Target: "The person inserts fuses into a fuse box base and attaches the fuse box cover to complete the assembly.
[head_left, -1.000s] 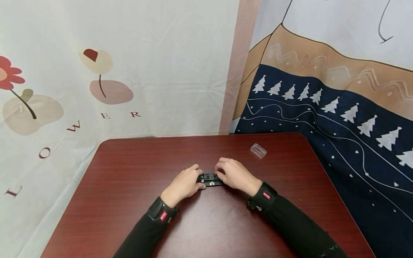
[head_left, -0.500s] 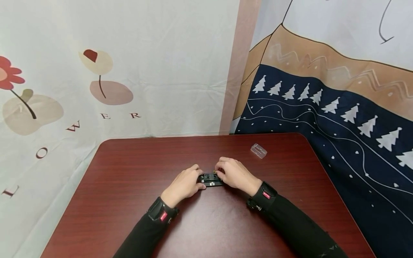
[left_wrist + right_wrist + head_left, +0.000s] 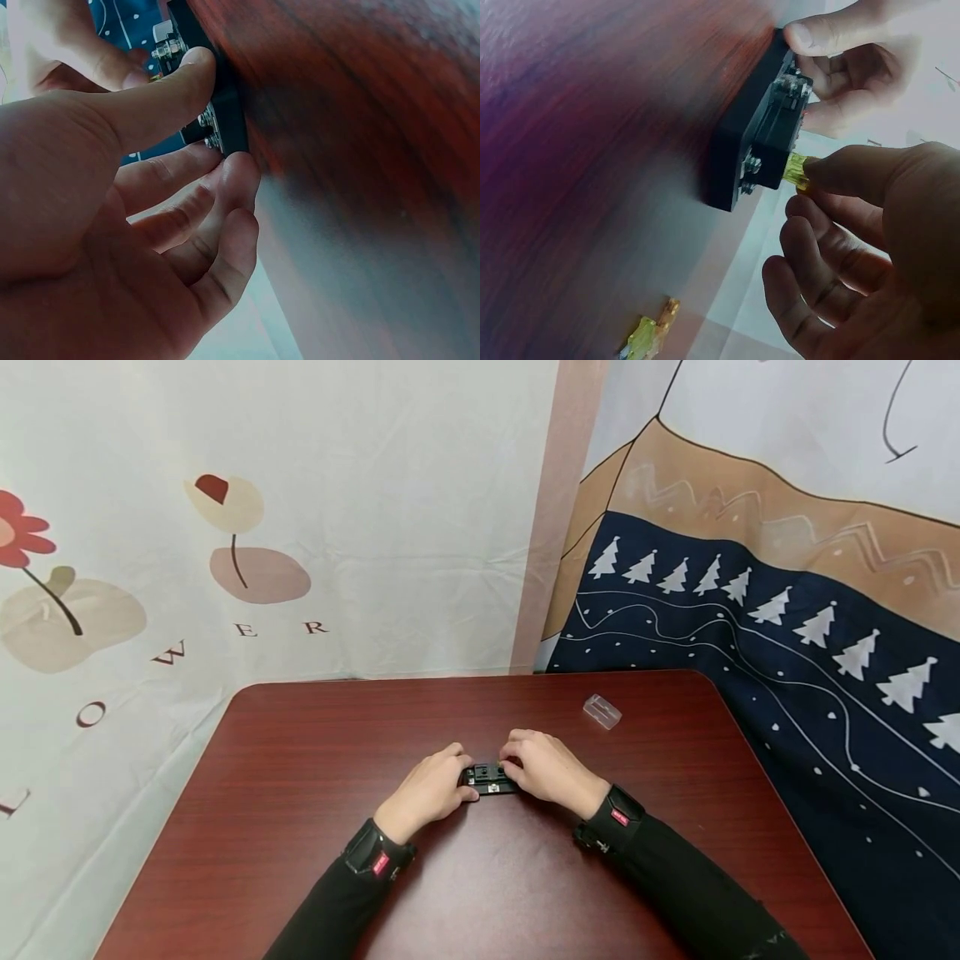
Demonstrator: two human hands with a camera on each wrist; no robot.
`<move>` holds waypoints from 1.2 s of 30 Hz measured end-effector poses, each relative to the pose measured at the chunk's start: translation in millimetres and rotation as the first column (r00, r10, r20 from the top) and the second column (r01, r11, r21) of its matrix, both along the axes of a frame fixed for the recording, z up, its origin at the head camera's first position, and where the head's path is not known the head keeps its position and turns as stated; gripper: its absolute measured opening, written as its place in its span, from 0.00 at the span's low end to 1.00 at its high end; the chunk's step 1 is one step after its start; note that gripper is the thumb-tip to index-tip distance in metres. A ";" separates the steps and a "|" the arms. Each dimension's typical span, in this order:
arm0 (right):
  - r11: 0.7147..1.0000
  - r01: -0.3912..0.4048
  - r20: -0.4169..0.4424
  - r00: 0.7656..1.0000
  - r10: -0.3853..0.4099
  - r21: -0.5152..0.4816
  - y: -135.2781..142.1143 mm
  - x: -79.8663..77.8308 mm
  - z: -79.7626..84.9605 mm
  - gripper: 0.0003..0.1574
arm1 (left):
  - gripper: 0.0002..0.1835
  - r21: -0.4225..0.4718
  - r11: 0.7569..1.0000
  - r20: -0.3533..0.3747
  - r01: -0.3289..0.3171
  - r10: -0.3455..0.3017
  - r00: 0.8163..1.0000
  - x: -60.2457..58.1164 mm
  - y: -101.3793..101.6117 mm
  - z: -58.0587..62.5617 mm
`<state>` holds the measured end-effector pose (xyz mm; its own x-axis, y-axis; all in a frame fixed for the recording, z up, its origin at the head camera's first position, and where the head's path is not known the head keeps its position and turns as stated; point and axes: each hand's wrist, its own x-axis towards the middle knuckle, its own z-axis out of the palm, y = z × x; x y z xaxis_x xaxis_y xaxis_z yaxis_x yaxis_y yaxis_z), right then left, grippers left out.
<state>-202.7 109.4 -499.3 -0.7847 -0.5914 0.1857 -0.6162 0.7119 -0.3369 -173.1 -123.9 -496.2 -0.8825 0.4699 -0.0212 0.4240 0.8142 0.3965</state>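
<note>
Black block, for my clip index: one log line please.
left hand: grips black block | right hand: pinches yellow piece | clear plastic piece: on table

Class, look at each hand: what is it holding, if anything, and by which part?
The left hand grips the black block by its left end; the right hand pinches a small yellow piece by the end away from the block.

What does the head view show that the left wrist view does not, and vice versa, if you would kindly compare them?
Only the head view shows the clear box, the red flower and the sleeves. Only the left wrist view shows the left palm. Both show the left hand, right hand, black block, table and blue cloth.
</note>
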 end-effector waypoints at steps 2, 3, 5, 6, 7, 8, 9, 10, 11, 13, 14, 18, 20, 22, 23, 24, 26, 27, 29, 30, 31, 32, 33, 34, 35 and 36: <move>1.000 -0.006 -0.001 1.000 0.006 0.004 0.2 0.5 0.0 0.07 | 0.25 -0.005 1.000 0.005 -0.002 0.002 1.000 0.0 0.4 -0.5; 1.000 -0.008 -0.002 1.000 0.008 0.008 0.3 0.6 -0.1 0.07 | 0.25 -0.006 1.000 0.005 -0.003 0.003 1.000 0.1 0.6 -0.8; 1.000 -0.012 -0.007 1.000 0.013 0.016 0.4 0.7 -0.5 0.07 | 0.25 -0.008 1.000 0.004 -0.004 0.004 1.000 0.1 1.1 -1.1; 1.000 -0.016 -0.011 1.000 0.016 0.022 0.5 0.7 -0.5 0.07 | 0.25 -0.010 1.000 0.003 -0.005 0.005 1.000 0.4 1.5 -1.0; 0.999 -0.022 -0.017 1.000 0.022 0.024 0.3 0.8 -0.2 0.07 | 0.25 -0.011 1.000 0.004 -0.006 0.006 1.000 0.5 1.7 -0.9; 0.999 -0.026 -0.022 0.999 0.027 0.028 0.3 0.7 -0.1 0.07 | 0.25 -0.009 1.000 0.002 -0.006 0.006 1.000 0.5 1.9 -0.9; 0.999 -0.031 -0.027 0.999 0.032 0.032 0.2 0.5 0.2 0.07 | 0.25 -0.008 1.000 0.000 -0.006 0.006 1.000 0.4 2.0 -1.0; 0.999 -0.036 -0.033 0.999 0.037 0.036 0.0 0.3 0.5 0.06 | 0.25 -0.008 1.000 -0.002 -0.007 0.007 1.000 0.4 2.1 -1.1; 0.998 -0.041 -0.036 0.998 0.042 0.040 0.0 0.1 1.0 0.06 | 0.25 -0.008 1.000 -0.003 -0.008 0.008 1.000 0.4 2.1 -1.3; 0.998 -0.046 -0.037 0.998 0.048 0.042 -0.2 -0.2 1.6 0.05 | 0.25 -0.007 1.000 -0.006 -0.009 0.009 1.000 0.3 2.2 -1.5; 0.998 -0.045 -0.035 0.998 0.047 0.047 -0.2 -0.5 1.7 0.05 | 0.25 -0.007 1.000 -0.009 -0.009 0.009 1.000 0.3 2.3 -1.7; 0.998 -0.045 -0.018 0.999 0.046 0.046 -1.2 -1.3 1.9 0.05 | 0.25 -0.016 1.000 -0.021 -0.004 0.003 1.000 0.0 2.0 -2.4; 0.998 -0.050 -0.018 0.999 0.051 0.035 -1.6 -1.9 1.5 0.04 | 0.25 -0.022 1.000 -0.032 0.002 -0.003 0.999 -0.5 1.6 -2.8; 0.998 -0.056 -0.023 0.998 0.057 0.021 -1.7 -2.4 0.8 0.04 | 0.24 -0.026 1.000 -0.041 0.006 -0.007 0.999 -1.0 1.5 -3.5; 0.998 -0.059 -0.026 0.998 0.060 0.015 -1.5 -2.6 0.5 0.04 | 0.24 -0.028 1.000 -0.045 0.008 -0.009 0.999 -1.3 1.5 -3.7; 0.998 -0.063 -0.027 0.998 0.063 0.009 -1.4 -2.8 0.2 0.05 | 0.24 -0.028 1.000 -0.050 0.010 -0.011 0.999 -1.5 1.5 -4.0; 0.998 -0.067 -0.027 0.997 0.068 0.008 -1.0 -3.3 0.1 0.05 | 0.24 -0.028 1.000 -0.054 0.012 -0.014 0.998 -1.8 1.6 -4.1; 0.998 -0.068 -0.024 0.997 0.068 0.010 -1.0 -3.6 0.1 0.05 | 0.24 -0.029 0.999 -0.054 0.013 -0.015 0.998 -1.9 1.6 -4.1; 0.998 -0.068 -0.019 0.997 0.068 0.016 -0.8 -3.7 0.0 0.05 | 0.24 -0.028 0.999 -0.053 0.017 -0.018 0.998 -2.0 1.6 -4.2; 0.997 -0.068 -0.017 0.997 0.069 0.021 -0.9 -3.9 -0.3 0.05 | 0.24 -0.028 0.999 -0.053 0.017 -0.019 0.998 -2.0 1.6 -3.9; 0.997 -0.069 -0.016 0.997 0.069 0.024 -1.1 -4.0 -0.3 0.06 | 0.24 -0.029 0.999 -0.051 0.018 -0.019 0.998 -1.9 1.6 -3.6; 0.997 -0.069 -0.015 0.997 0.069 0.025 -1.2 -4.0 -0.4 0.06 | 0.24 -0.029 0.999 -0.052 0.019 -0.020 0.998 -1.8 1.6 -3.4; 0.997 -0.069 -0.014 0.998 0.069 0.025 -1.3 -4.1 -0.8 0.06 | 0.24 -0.027 0.999 -0.053 0.021 -0.022 0.998 -1.9 1.4 -3.5; 0.997 -0.067 -0.014 0.998 0.068 0.022 -1.3 -4.0 -0.9 0.06 | 0.24 -0.027 0.999 -0.052 0.021 -0.023 0.998 -1.8 1.5 -3.5; 0.998 -0.066 -0.011 0.998 0.066 0.019 -1.2 -4.0 -1.1 0.06 | 0.24 -0.030 0.999 -0.049 0.019 -0.021 0.999 -1.6 1.6 -3.4; 0.998 -0.064 -0.009 0.998 0.064 0.014 -1.0 -4.0 -1.6 0.06 | 0.24 -0.031 0.999 -0.047 0.018 -0.019 0.999 -1.6 1.7 -3.4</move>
<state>-206.7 108.4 -500.8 -0.7434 -0.6429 0.1847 -0.6638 0.6754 -0.3212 -174.7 -122.2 -499.6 -0.8741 0.4857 0.0060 0.4568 0.8177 0.3504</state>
